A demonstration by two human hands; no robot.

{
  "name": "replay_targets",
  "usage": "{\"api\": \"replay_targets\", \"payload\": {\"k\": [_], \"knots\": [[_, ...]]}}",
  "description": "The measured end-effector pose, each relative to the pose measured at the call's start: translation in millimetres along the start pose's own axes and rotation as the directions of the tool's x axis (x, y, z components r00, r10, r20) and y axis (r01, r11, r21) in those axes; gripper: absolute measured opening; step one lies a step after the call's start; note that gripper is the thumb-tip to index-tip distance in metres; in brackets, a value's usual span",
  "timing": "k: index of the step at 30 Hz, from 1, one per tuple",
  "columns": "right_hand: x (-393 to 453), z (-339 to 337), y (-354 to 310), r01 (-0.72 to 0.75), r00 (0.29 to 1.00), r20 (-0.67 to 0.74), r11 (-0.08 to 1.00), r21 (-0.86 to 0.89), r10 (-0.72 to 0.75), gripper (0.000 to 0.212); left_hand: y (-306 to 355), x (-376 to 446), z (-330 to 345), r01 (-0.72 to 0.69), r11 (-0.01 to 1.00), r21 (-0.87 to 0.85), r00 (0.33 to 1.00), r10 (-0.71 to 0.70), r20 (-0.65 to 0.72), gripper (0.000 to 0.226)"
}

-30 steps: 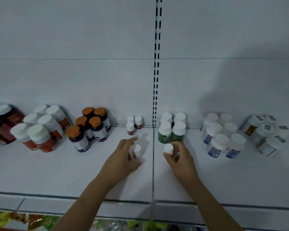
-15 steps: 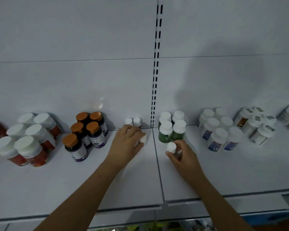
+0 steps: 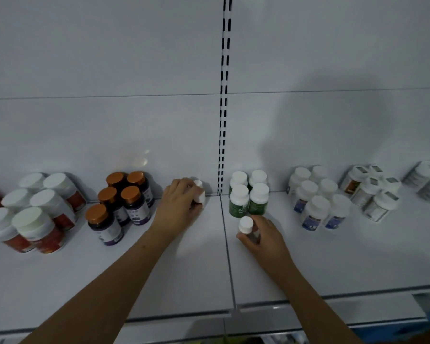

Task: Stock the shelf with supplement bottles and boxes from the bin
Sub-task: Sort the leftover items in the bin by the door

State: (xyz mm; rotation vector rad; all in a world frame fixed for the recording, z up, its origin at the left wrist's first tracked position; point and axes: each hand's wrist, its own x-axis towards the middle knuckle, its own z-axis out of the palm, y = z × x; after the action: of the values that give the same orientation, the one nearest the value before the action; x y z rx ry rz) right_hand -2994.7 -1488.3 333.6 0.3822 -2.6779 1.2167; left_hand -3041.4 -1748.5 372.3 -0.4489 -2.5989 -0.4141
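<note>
**Small Bottles Carried to the Back Row: Left Placement Nearly Complete**

Since the view a second earlier, the left hand [image 3: 181,207] has been advanced from mid-shelf to the back wall. The small white-capped bottle [image 3: 199,196] gripped in its curled fingers is now held against the small bottles already standing just left of the slotted upright [image 3: 224,120]; whether it has been set down cannot be told, as its base is hidden. The right hand [image 3: 261,238] has been moved only slightly. A second small bottle [image 3: 245,225] is gripped in it, cap up, just in front of the green-labelled bottles [image 3: 248,197], apparently on or just above the shelf [image 3: 184,281].

Significance for the task: the left placement is judged nearly finished, with release outstanding. The right bottle is judged not yet placed in a row. The bin is not identifiable in view.

Edges and free room:

- A narrow gap is left between the orange-capped bottles [image 3: 124,197] and the upright; the left hand fills most of it.
- The seam between the two shelf panels runs between the hands.
- Wide bare shelf is available in front of all groups, up to the front lip.
- To the right, a gap is left between the green-labelled group and the blue-labelled bottles [image 3: 318,199].
- Withdrawal straight toward the front lip is judged safest, as neighbours stand close on both sides.
</note>
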Motion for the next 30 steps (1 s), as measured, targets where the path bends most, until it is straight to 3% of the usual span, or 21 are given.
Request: {"api": "replay_targets", "payload": {"k": [5,10,16,24,30], "knots": [[0,0,1,0.022,1.000,0.010,0.999,0.031,-0.022,0.038,18,-16,-19,0.082,0.996,0.027,0.996,-0.082,-0.028,0.048],[-7,-2,-25,-0.056,0.997,0.060,0.971,0.234,0.044,0.026,43,-96,-42,0.305,0.952,-0.034,0.952,-0.305,0.019,0.041],[-2,43,-95,0.046,0.955,0.246,0.900,0.434,-0.167,0.025,49,-189,-71,0.581,0.814,0.022,0.803,-0.577,0.149,0.052],[-41,129,-234,0.134,0.822,0.415,0.840,0.525,-0.390,0.035,28,-303,-160,0.789,0.604,0.114,0.608,-0.794,-0.006,0.049],[-91,212,-358,0.195,0.735,0.454,0.798,0.570,-0.504,0.031,-25,-404,-246,0.833,0.538,0.127,0.551,-0.829,-0.101,0.054]]}}
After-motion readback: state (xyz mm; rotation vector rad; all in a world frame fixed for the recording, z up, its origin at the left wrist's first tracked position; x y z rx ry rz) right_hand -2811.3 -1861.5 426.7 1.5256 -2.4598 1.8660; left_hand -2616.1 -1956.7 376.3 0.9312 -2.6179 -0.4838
